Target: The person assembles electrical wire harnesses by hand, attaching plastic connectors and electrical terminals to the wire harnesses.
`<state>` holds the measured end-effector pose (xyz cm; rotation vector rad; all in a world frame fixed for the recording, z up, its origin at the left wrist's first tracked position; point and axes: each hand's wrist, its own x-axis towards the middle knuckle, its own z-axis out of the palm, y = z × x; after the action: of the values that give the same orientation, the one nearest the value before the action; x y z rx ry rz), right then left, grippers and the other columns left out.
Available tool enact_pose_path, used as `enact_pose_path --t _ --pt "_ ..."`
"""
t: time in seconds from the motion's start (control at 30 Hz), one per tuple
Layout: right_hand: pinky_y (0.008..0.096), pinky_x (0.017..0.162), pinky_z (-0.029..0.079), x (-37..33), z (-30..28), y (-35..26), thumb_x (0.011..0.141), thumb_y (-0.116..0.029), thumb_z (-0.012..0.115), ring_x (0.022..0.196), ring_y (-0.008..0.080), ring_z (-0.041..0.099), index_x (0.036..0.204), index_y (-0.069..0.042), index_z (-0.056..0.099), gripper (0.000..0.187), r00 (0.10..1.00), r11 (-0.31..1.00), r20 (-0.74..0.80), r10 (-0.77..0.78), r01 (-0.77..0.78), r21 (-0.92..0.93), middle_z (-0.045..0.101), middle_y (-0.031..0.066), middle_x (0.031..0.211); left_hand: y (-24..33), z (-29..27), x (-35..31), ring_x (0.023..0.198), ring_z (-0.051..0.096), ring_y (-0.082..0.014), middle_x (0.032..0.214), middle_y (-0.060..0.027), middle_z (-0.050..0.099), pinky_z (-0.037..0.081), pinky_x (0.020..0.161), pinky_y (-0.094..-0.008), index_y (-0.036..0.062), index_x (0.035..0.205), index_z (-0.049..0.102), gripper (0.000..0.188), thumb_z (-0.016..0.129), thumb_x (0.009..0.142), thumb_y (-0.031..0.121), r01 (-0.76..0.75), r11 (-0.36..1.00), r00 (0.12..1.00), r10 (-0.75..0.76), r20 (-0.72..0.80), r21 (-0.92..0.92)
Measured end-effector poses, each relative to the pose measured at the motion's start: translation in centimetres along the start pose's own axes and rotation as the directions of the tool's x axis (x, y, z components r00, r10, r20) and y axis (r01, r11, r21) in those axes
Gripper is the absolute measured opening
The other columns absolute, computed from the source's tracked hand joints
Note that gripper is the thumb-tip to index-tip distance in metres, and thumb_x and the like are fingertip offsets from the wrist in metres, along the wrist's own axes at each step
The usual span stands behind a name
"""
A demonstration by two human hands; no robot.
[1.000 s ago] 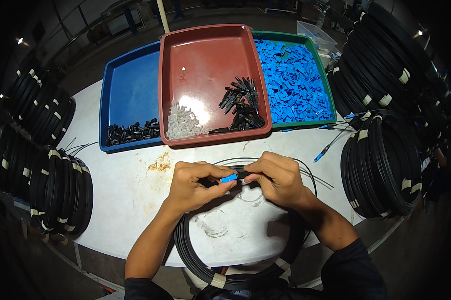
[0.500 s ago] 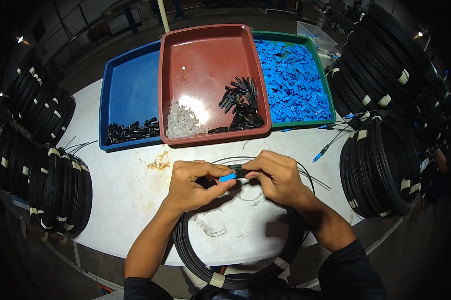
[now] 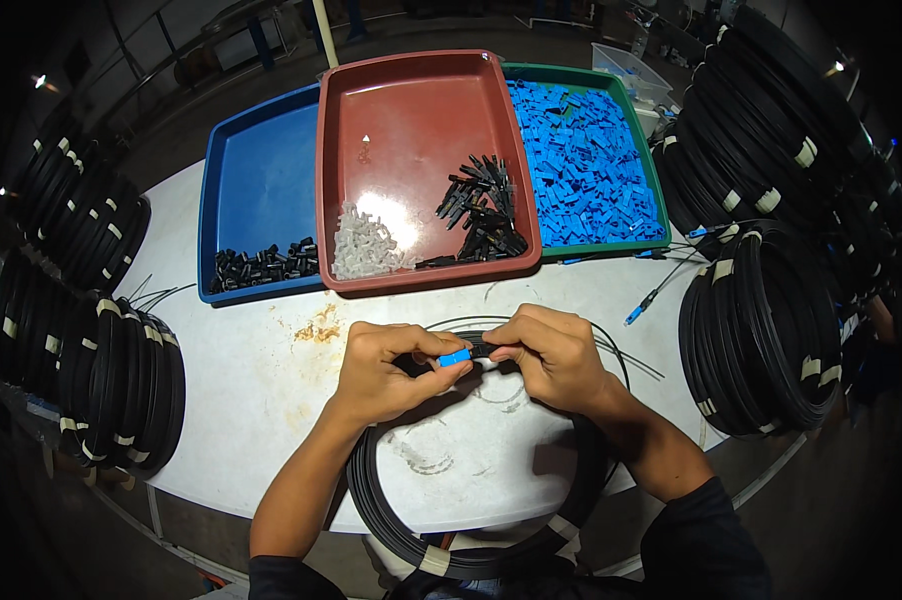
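We pinch the blue sleeve (image 3: 455,357) in our left hand (image 3: 389,370) and the black connector end (image 3: 480,350) in our right hand (image 3: 551,358), over the surface (image 3: 241,390) — a fitting step, we judge; the next move calls for straight, aligned pressure.

Head-worn, the fisheye camera looks down and forward from close above the fingers (image 3: 423,341) and white table (image 3: 236,390).

Bright light falls on the broad white tabletop (image 3: 261,390), leaving white glare on the shallow red plastic tray (image 3: 421,110) and a dark shadow below the bare right hand (image 3: 554,355), while the fisheye-bent surroundings sink into black corners.
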<state>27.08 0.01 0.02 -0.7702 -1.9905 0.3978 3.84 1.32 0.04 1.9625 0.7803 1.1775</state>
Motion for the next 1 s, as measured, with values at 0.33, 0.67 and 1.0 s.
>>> enact_pose_path --t 0.33,0.67,1.0 --pt "0.0377 0.06 0.054 0.16 -0.08 -0.06 0.072 0.018 0.068 0.068 0.0297 0.066 0.092 0.002 0.067 0.025 0.999 1.0 0.022 -0.028 0.028 0.001 0.064 0.0129 0.08 -0.39 -0.03 -0.15 0.063 0.073 -0.0125 0.087 -0.0166 0.079 0.057 0.058 -0.0229 -0.0038 0.092 0.079 0.018 0.087 0.078 0.004 -0.043 0.999 0.999 0.043 0.016 -0.023" --pt "0.0385 0.058 0.052 0.15 -0.12 -0.04 0.071 0.017 0.07 0.066 0.0296 0.064 0.09 0.002 0.066 0.024 0.998 0.998 0.02 -0.057 0.057 -0.018 0.063 0.0125 0.079 0.03 0.06 -0.12 0.065 0.073 -0.0124 0.088 -0.0167 0.079 0.058 0.059 -0.0236 -0.0038 0.091 0.079 0.018 0.087 0.078 0.004 0.017 0.999 0.999 -0.016 0.028 -0.032" --pt "0.0397 0.058 0.051 0.15 0.06 -0.13 0.069 0.017 0.07 0.066 0.0304 0.063 0.089 0.002 0.064 0.025 0.997 0.997 0.036 -0.074 0.075 -0.029 0.061 0.0131 0.077 -0.17 -0.03 -0.22 0.068 0.074 -0.0131 0.088 -0.017 0.079 0.059 0.061 -0.0242 -0.0041 0.089 0.078 0.018 0.088 0.076 0.003 0.065 0.995 0.997 -0.061 0.053 -0.076"
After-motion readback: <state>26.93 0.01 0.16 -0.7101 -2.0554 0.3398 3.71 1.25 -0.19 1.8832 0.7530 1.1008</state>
